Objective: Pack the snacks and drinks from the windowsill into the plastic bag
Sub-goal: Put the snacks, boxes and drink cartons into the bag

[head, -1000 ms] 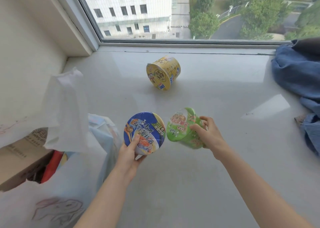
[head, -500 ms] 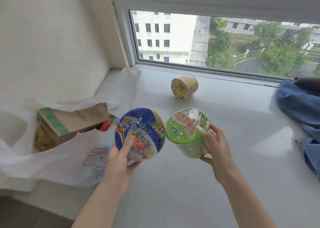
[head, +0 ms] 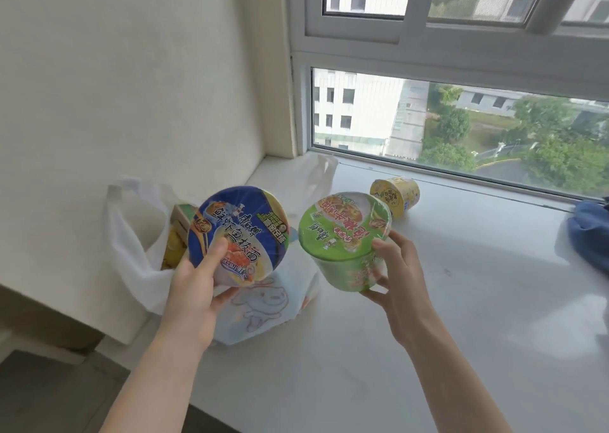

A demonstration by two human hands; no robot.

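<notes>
white windowsill (head: 461,317), plastic bag (head: 263,307), yellow cup (head: 395,196), blue cloth (head: 590,235)

Plastic bag (head: 260,307) on windowsill (head: 461,317), left end, by the wall. Two noodle cups held above: one (head: 239,235) over bag, one (head: 346,239) right. Third cup (head: 395,195) on its side behind, near window.

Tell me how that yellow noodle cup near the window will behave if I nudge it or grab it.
The yellow cup lies on its side on the smooth windowsill, so a nudge would probably roll it, curving because it tapers. It looks like a thin-walled, sealed cup, likely light, and may dent under a hard squeeze.
</notes>
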